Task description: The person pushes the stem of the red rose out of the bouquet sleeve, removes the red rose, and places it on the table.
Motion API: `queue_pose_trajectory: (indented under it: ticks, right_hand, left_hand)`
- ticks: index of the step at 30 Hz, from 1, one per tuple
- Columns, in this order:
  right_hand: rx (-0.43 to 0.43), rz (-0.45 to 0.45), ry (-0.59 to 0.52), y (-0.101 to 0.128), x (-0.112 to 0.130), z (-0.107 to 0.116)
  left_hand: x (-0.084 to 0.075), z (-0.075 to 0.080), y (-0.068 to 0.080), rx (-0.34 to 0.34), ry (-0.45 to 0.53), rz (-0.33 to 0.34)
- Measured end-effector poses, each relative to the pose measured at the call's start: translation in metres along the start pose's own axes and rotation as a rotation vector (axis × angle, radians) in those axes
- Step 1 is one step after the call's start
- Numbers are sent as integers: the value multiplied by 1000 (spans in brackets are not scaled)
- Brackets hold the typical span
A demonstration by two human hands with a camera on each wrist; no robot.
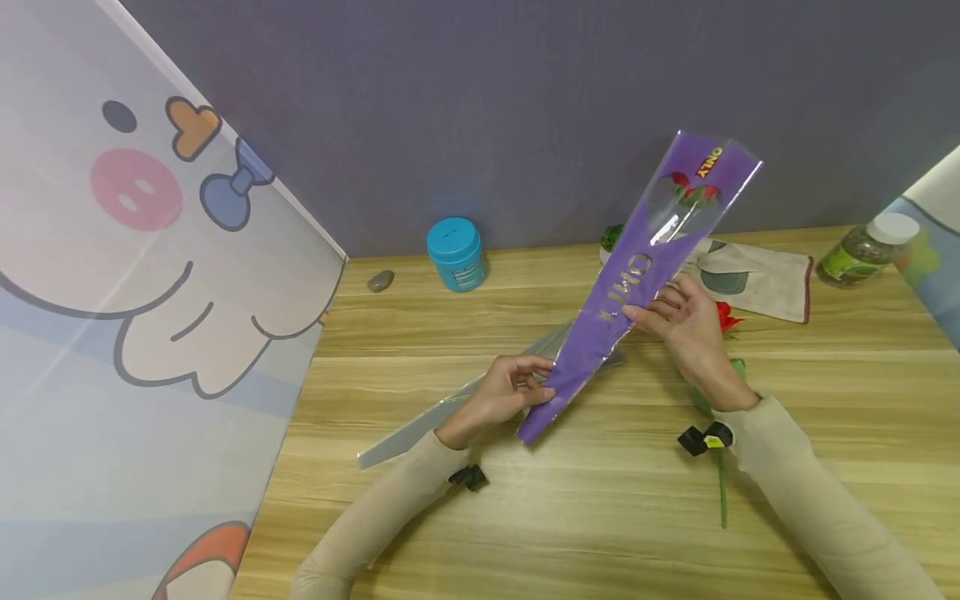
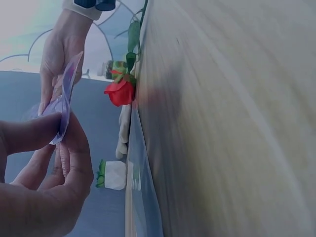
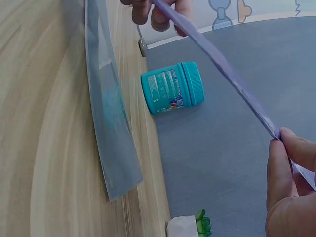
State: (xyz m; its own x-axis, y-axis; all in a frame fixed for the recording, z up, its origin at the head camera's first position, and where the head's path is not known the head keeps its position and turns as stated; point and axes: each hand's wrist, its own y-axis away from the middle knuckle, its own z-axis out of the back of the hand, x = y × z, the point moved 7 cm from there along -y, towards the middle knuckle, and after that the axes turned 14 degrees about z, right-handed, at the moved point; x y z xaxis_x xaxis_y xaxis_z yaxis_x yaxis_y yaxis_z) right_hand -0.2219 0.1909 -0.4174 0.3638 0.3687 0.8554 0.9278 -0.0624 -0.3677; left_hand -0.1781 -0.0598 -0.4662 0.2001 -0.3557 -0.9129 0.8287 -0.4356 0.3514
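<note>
A long, flat purple flower sleeve is held up at a slant over the table. Gold lettering runs along it, and a red and green flower shape shows in its clear window. My left hand pinches its narrow lower end between thumb and fingers. Farther up, at the right edge, my right hand pinches it too. The right wrist view shows the sleeve nearly edge-on, thin between both hands. Below it lies a grey, clear-fronted sleeve. A red rose with a green stem lies near the right forearm, partly hidden in the head view.
Along the back stand a blue lidded tub, a small green plant in a white pot and a white-capped jar. A grey stone lies at the back left. A folded cloth lies at the back right.
</note>
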Motion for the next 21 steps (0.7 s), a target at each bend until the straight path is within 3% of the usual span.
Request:
queue_pose_trajectory:
  ticks: [8,21]
  right_hand:
    - [36,34,-6,0,-4,-6]
    - [81,61,88,7,-14,-20]
  left_hand:
    - [0,4,3,-24,43,11]
    - [-2,4,4,-23,115,3]
